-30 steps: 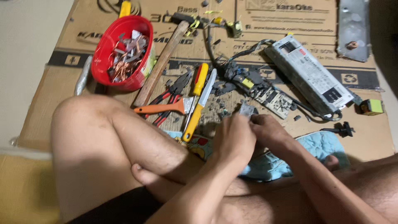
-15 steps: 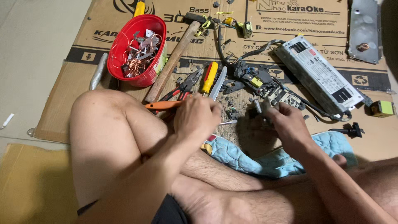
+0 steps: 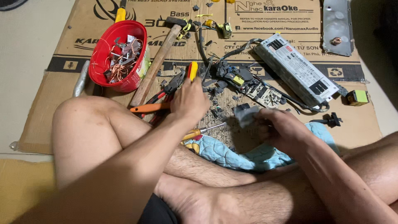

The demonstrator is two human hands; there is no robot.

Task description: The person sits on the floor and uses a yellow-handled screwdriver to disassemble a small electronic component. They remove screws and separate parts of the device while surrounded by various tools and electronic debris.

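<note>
Currently, in the head view, the left hand (image 3: 190,101) is closed around a yellow-handled tool (image 3: 193,69), just beside the wooden-handled hammer (image 3: 156,66). The right hand (image 3: 277,130) pinches a small grey fragment (image 3: 244,115), well right of the hammer. A red bowl (image 3: 108,45) of scrap lies just left of the hammer; a dismantled circuit board (image 3: 253,85) lies to its right.

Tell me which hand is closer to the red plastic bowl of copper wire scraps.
Left. The left hand lies on the yellow-handled tools just right of the red plastic bowl; the right hand, holding a small grey piece, is farther right, past the debris.
</note>
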